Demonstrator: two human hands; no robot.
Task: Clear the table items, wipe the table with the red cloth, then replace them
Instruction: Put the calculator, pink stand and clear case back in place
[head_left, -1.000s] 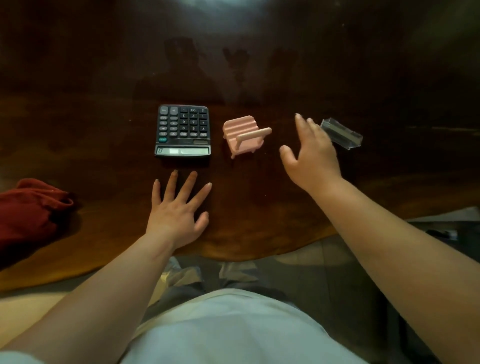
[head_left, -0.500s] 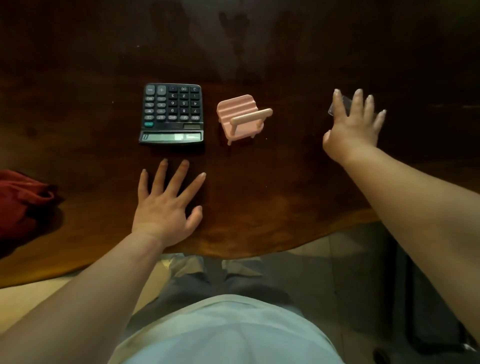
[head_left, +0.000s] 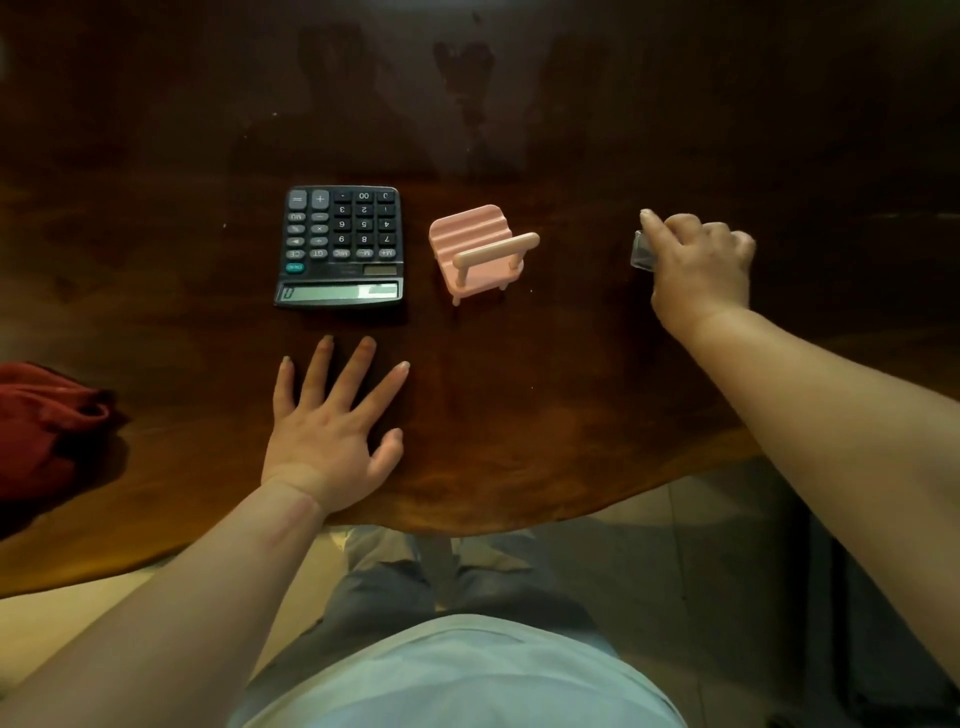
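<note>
A black calculator (head_left: 342, 247) lies on the dark wooden table (head_left: 545, 395), its display toward me. To its right stands a small pink chair-shaped holder (head_left: 480, 252). Further right, my right hand (head_left: 701, 270) has its fingers curled over a small clear plastic piece (head_left: 641, 252), which shows only at the hand's left side. My left hand (head_left: 332, 431) rests flat on the table below the calculator, fingers spread, holding nothing. The red cloth (head_left: 47, 426) lies bunched at the table's left edge.
The table's curved front edge runs just in front of my body, with tiled floor and my legs below it. The far half of the table is dark and glossy with faint reflections.
My right hand moved right from beside the pink holder to the clear plastic piece and closed its fingers over it. My left hand stayed flat on the table.
</note>
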